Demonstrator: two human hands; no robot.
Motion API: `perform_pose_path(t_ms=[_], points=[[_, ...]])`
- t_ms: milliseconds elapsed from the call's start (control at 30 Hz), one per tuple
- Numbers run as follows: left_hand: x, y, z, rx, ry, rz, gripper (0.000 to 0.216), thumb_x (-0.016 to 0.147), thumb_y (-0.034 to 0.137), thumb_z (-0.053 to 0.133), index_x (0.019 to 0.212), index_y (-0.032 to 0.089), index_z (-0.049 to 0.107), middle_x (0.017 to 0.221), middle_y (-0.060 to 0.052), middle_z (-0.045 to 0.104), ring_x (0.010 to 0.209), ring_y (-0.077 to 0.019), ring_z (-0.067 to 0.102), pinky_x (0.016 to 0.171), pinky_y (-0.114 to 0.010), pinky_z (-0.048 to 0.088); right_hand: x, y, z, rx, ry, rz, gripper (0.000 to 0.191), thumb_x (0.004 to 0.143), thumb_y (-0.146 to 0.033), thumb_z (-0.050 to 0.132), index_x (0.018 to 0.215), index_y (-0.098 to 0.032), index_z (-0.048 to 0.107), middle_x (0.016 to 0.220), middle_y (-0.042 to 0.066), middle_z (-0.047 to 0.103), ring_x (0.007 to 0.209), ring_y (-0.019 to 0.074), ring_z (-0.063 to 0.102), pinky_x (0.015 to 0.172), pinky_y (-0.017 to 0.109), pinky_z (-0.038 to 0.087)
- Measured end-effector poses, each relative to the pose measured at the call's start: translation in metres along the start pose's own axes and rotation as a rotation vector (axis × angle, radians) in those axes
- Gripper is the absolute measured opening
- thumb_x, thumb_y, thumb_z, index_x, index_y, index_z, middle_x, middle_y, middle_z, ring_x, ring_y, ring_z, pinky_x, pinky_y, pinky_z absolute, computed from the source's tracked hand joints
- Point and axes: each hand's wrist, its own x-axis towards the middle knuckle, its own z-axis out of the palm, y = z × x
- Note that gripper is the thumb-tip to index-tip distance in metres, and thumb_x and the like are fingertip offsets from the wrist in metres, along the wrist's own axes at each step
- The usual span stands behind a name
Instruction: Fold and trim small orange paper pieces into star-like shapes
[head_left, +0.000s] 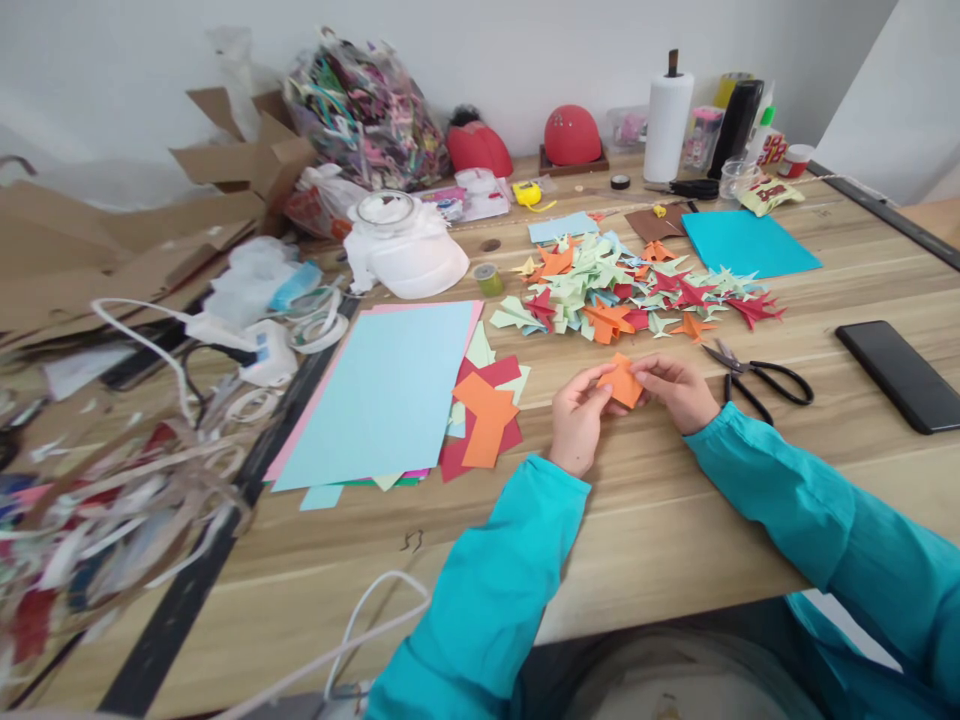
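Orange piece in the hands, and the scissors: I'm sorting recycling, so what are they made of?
Orange piece: probably matte paper, with flat faces and straight edges. Scissors: blades likely metal, grey, faintly shiny; black handles look smooth, perhaps plastic.

The desk [637, 540] has a light wood-grain surface with darker brown streaks and extends beneath the left hand [577, 420] and the right hand [679, 390]. One black strip [180, 600] crosses the surface well to the left of the left hand; a second black strip [892, 216] runs along the desk edge, beyond and to the right of the right hand. Beyond both hands stands a plain pale wall [487, 50], with an angled pale wall section [892, 110] farther right, under diffuse light.
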Motion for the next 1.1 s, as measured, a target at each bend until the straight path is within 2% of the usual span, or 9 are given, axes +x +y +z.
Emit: perform_pose_path(t_ms=[200,633,900,1100], points=[[0.0004,0.0007,-0.0008,-0.064,-0.007,0.006,0.028,0.067,0.031,0.064,0.090,0.015,0.065,0.084,-0.006,0.067,0.066,-0.0157,0.063,0.053,-0.026,0.053,-0.0005,0.0001,-0.0025,0.065,-0.004,0.036,0.028,0.061,-0.034,0.073,0.084,-0.018,0.068,0.072,0.002,0.066,0.057,0.0113,0.056,0.054,0.027,0.046],[-0.0007,0.0022,0.0009,-0.026,0.020,-0.001,0.023,0.067,0.031,0.064,0.082,0.014,0.061,0.080,-0.004,0.064,0.064,-0.0141,0.063,0.052,-0.025,0.052,-0.0010,-0.0029,-0.0008,0.089,0.015,0.058,0.026,0.060,-0.033,0.074,0.080,-0.017,0.068,0.067,0.001,0.065,0.055,0.0111,0.056,0.053,0.027,0.044],[0.0004,0.0007,-0.0006,-0.031,0.029,0.010,0.023,0.070,0.035,0.063,0.082,0.015,0.060,0.081,-0.004,0.065,0.064,-0.0134,0.063,0.052,-0.023,0.051,-0.0017,-0.0004,-0.0030,0.029,-0.041,0.035,0.028,0.060,-0.032,0.075,0.083,-0.017,0.067,0.067,0.001,0.065,0.053,0.0107,0.055,0.053,0.027,0.044],[-0.0018,0.0023,0.0018,-0.021,0.014,0.018,0.027,0.069,0.036,0.064,0.085,0.014,0.061,0.082,-0.005,0.065,0.065,-0.0141,0.063,0.052,-0.024,0.052,-0.0010,-0.0019,-0.0011,0.059,0.021,0.054,0.027,0.057,-0.034,0.076,0.075,-0.016,0.067,0.064,0.001,0.064,0.053,0.0105,0.054,0.051,0.025,0.044]])
